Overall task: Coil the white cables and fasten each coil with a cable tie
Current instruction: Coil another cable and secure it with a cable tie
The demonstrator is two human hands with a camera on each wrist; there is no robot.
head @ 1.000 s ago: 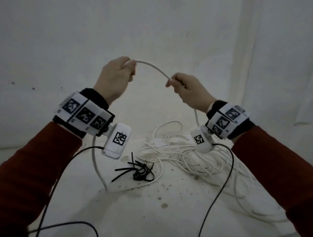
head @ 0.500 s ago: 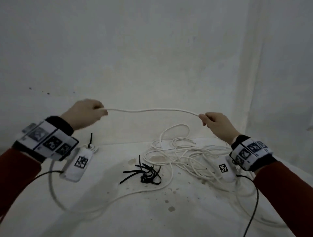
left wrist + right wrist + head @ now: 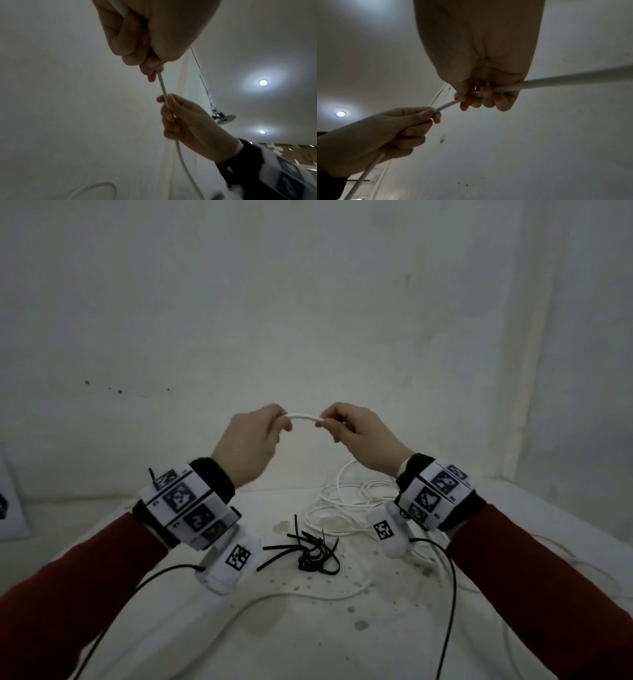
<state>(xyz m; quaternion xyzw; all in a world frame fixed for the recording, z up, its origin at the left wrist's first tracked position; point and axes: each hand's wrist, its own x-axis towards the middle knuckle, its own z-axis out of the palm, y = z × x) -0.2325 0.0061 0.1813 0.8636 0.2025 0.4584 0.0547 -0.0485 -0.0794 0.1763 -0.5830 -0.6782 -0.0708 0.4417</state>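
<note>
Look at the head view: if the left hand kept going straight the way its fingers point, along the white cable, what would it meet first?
Most likely the right hand. The left hand points rightward along the short arched stretch of white cable both hands pinch; nothing else lies between them, though depth is hard to judge.

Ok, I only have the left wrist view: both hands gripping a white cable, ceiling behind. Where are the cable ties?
Observer: The black cable ties lie in a loose bunch on the table, below the short span of white cable held between the hands.
Operator: And the rest of the cabling?
Observer: Uncoiled. It lies as a loose white tangle on the table, beneath the right hand and just right of the ties.
</note>
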